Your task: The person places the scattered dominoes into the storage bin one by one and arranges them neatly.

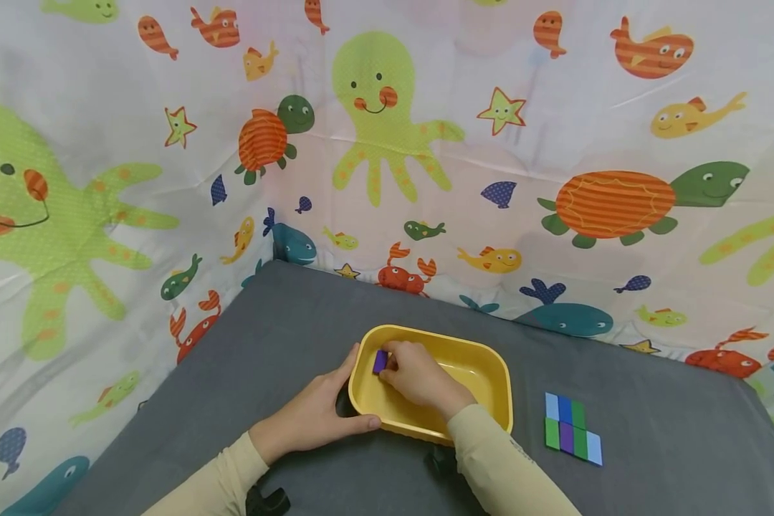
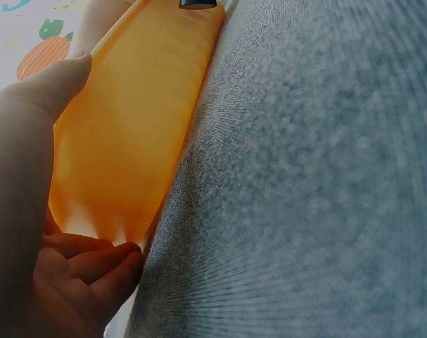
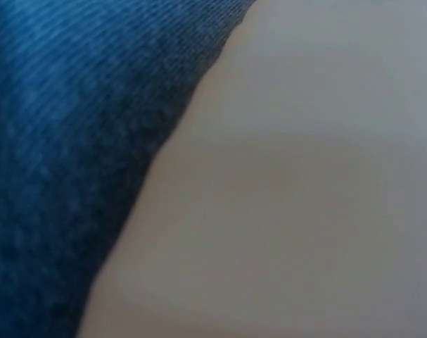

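A yellow plastic tub [image 1: 438,335] sits on the grey cloth. Around its left end, my left hand [image 1: 316,416] grips it, with the thumb along the near side. In the left wrist view the curled fingers [image 2: 100,271] press the tub's end wall [image 2: 129,120]. Inside the tub, my right hand [image 1: 419,373] pinches a small purple tile [image 1: 380,361] between thumb and fingers, close to the left wall. The right wrist view is filled by blurred pale and dark blue surfaces, and no fingers show there.
Right of the tub, several flat tiles [image 1: 565,408] in light blue, blue, green and purple lie edge to edge in two rows on the grey cloth [image 1: 671,444]. A curtain [image 1: 438,236] printed with sea animals hangs behind and at the left.
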`<state>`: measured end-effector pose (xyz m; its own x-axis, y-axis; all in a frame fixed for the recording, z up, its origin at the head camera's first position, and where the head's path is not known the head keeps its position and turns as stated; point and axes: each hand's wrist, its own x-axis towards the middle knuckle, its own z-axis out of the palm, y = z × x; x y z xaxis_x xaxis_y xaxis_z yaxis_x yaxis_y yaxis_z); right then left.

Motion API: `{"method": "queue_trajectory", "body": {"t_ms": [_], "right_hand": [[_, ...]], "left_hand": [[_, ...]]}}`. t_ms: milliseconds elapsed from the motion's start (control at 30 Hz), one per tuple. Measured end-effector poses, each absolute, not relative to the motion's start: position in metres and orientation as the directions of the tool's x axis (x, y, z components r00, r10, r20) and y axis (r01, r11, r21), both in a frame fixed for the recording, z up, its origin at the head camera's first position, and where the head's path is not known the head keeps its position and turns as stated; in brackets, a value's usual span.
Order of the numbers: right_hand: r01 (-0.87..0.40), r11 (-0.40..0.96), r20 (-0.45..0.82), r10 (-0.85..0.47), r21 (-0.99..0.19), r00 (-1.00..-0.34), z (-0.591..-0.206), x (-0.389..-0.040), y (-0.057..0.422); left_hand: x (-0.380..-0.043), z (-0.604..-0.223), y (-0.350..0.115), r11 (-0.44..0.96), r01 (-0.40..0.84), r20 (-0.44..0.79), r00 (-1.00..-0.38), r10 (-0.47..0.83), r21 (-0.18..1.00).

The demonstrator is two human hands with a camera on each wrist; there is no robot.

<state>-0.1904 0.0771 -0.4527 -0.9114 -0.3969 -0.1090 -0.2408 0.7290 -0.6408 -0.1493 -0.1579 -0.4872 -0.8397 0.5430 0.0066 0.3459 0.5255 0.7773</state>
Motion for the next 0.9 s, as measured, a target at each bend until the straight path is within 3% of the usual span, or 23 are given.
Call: {"method": "queue_trajectory", "body": {"t_ms": [900], "right_hand": [[-0.244,0.716,-0.114,-0.412,-0.654,-0.904,-0.4528,-0.1863,0.0783]], "left_hand": [[-0.1493,-0.4874,-0.1558,0.539,0.334,-0.009,-0.844,0.537,0.773]]}}
